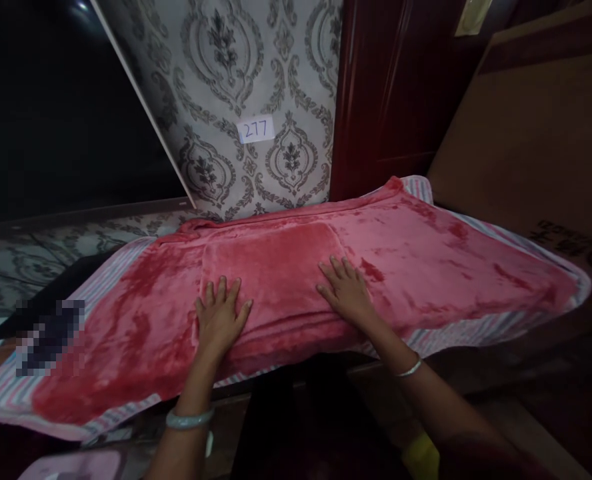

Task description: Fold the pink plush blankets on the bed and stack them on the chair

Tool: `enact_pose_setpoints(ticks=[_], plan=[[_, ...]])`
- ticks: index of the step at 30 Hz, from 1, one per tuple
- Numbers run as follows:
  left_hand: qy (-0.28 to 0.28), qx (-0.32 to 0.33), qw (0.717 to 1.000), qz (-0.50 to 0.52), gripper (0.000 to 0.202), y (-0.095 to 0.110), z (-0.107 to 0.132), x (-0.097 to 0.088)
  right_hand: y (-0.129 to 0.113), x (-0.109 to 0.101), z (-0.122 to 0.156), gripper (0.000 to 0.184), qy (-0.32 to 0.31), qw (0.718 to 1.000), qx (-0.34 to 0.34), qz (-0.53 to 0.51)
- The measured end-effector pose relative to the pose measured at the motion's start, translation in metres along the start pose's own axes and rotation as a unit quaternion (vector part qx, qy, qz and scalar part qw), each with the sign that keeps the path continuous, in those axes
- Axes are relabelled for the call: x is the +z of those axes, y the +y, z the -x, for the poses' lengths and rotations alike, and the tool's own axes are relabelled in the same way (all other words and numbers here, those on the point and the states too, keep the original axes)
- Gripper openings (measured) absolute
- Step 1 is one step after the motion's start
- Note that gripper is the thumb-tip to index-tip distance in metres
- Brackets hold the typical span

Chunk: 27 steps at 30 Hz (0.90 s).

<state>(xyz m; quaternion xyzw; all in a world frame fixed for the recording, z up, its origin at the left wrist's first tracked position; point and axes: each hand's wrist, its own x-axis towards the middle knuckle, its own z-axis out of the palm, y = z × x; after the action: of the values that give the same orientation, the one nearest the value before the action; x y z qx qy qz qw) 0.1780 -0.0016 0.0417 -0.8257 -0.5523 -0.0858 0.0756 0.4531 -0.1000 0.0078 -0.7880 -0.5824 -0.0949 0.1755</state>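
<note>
On red fleece blanket [426, 267], left hand [220, 319], right hand [346, 290] flat, palms down, fingers [221, 291] splayed, nothing grasped.

You work in a room that looks like part of a home, with damask wallpaper [211, 87] and a glossy dark red door [381, 100] beyond a red fleece blanket [401, 260]. A cardboard carton [536, 140] stands at right; a paper label [255, 129] reads 277.
</note>
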Motion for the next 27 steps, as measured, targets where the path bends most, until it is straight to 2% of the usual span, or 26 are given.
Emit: enact_pose_setpoints(ticks=[3, 7, 11, 17, 27], plan=[[0.031, -0.003, 0.999, 0.009, 0.059, 0.013, 0.004, -0.012, -0.018, -0.012, 0.002, 0.052, 0.019, 1.0, 0.0, -0.014], [0.056, 0.042, 0.997, 0.037, 0.055, 0.045, 0.005, -0.027, -0.051, -0.019, 0.003, 0.05, 0.014, 0.997, -0.059, -0.049], [0.037, 0.083, 0.994, 0.059, 0.056, 0.068, 0.001, -0.018, -0.066, -0.009, 0.003, 0.049, -0.02, 0.996, -0.072, -0.055], [0.032, 0.087, 0.994, 0.049, 0.058, 0.07, 0.004, 0.014, -0.061, 0.009, 0.011, 0.051, -0.004, 0.996, -0.081, -0.047], [0.038, 0.084, 0.995, 0.043, 0.058, 0.07, 0.006, 0.02, -0.062, 0.018, 0.014, 0.05, 0.031, 0.994, -0.081, -0.059]])
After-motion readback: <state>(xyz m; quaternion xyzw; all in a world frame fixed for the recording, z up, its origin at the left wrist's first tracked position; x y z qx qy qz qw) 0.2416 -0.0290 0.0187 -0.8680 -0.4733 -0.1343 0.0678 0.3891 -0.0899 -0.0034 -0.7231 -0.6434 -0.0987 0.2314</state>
